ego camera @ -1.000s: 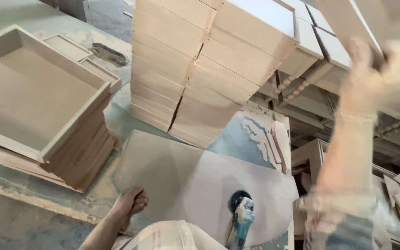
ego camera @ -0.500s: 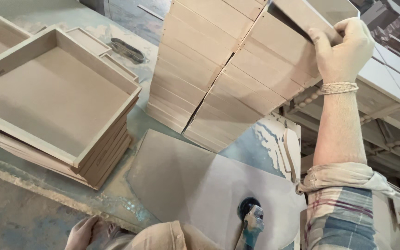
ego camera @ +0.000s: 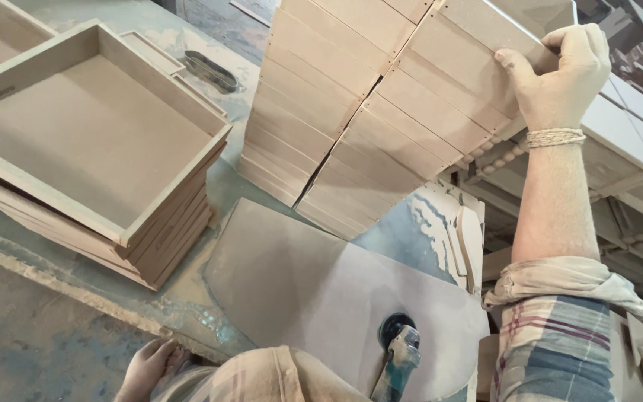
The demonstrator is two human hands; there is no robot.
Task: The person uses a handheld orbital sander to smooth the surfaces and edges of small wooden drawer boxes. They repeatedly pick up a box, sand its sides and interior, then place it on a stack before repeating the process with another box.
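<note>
My right hand (ego camera: 560,74) reaches up and grips the edge of the topmost brown fibreboard tray (ego camera: 485,33) on a tall stack of such trays (ego camera: 351,126). A cord band circles that wrist, and a plaid sleeve is rolled to the elbow. My left hand (ego camera: 146,366) hangs low at the bottom edge, fingers loosely curled, holding nothing that I can see, resting near my knee. A hand power tool with a black round head (ego camera: 400,342) lies on a flat board (ego camera: 321,290) just in front of me.
A second stack of shallow open trays (ego camera: 91,141) stands at the left on the dusty bench. A dark sanding belt (ego camera: 210,71) lies behind it. Carved wooden pieces (ego camera: 459,238) and turned mouldings (ego camera: 496,156) sit at the right, with white panels (ego camera: 626,126) beyond.
My right hand rose from a blurred swing to the stack's top tray and closed on its edge. My left hand dropped from the board to beside my knee.
</note>
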